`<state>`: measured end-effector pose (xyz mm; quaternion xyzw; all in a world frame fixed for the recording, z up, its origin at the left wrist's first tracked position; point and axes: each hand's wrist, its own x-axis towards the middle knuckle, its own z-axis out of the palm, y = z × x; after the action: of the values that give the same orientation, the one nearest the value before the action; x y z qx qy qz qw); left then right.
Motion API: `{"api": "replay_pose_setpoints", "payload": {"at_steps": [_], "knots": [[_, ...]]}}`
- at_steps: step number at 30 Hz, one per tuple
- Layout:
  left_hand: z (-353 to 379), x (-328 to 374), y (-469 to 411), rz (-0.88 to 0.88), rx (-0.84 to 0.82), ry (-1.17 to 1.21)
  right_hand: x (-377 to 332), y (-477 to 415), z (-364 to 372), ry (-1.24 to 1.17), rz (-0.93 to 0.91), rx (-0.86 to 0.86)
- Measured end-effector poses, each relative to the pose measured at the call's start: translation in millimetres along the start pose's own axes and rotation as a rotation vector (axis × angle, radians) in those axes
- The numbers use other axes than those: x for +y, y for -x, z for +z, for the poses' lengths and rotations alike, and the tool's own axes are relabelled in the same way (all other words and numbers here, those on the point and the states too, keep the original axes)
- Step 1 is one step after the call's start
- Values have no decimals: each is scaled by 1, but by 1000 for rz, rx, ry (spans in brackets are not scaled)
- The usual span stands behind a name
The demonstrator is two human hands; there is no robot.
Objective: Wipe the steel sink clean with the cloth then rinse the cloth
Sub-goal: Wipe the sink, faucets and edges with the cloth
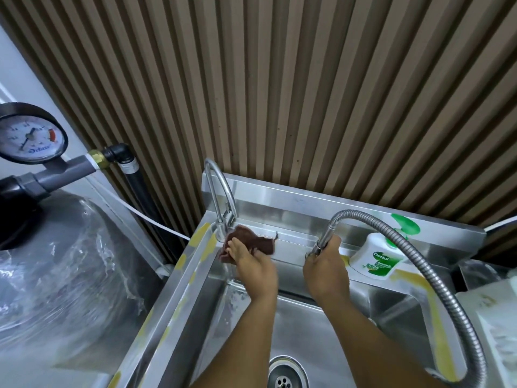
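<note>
The steel sink (300,329) fills the lower middle, with its drain (285,373) at the bottom edge. My left hand (253,266) presses a dark brown cloth (246,240) against the sink's back-left corner, beside the base of the curved steel tap (219,191). My right hand (326,266) grips the nozzle end of a flexible metal spray hose (428,264), which loops over the right side of the sink. The nozzle points down towards the sink's back ledge. No water stream shows clearly.
A white and green soap bottle (377,259) stands on the back-right ledge. A pressure gauge (30,135) with grey pipes sits at the left above a plastic-wrapped tank (61,264). A slatted brown wall (279,93) rises behind the sink. Yellow patches mark the rim.
</note>
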<state>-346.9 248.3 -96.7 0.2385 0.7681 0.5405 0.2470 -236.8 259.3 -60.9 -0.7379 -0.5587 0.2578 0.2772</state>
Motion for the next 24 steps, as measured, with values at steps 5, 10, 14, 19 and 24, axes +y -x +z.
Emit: {"api": "replay_pose_setpoints", "payload": {"at_steps": [5, 10, 14, 19, 24], "knots": [[25, 12, -14, -247, 119, 146, 2, -1, 1, 3, 1, -13], [42, -11, -3, -410, 84, 267, 3, -2, 0, -11, -12, -28], [49, -23, 20, -630, -210, 371, 4, -3, 1, -16, -19, -36], [22, -11, 9, -792, -480, 562, 4, -3, -1, -17, -25, -41], [-25, 19, -22, -773, -433, 710, 4, -3, 0, -15, -30, -34]]}}
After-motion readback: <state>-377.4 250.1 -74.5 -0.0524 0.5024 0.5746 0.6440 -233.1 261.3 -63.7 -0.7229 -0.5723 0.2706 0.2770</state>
